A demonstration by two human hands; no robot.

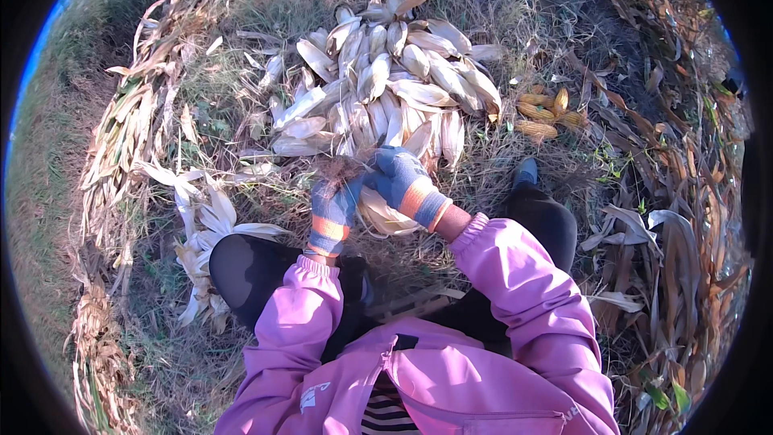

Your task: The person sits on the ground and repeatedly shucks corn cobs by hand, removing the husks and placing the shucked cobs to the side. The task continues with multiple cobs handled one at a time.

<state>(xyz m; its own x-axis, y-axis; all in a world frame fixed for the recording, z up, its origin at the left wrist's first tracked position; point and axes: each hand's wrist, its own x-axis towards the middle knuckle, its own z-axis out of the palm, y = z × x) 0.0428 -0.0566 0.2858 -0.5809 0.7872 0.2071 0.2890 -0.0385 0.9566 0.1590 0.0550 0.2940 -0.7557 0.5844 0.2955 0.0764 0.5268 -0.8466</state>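
Head: corn ear (pixel 385 216) under fingers (pixel 390 158)

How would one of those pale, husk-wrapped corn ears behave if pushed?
The pale, husk-wrapped corn ears look rounded and tapered, so one would probably roll unevenly. Loose stacking suggests neighbours might slide; dry, papery husks would likely crumple.

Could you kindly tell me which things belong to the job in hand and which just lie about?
Likely the job's: left hand; right hand; pale husk by them; heap of unhusked corn; yellow cobs.

Seemingly lying about: loose husks at left; dry leaves at right.
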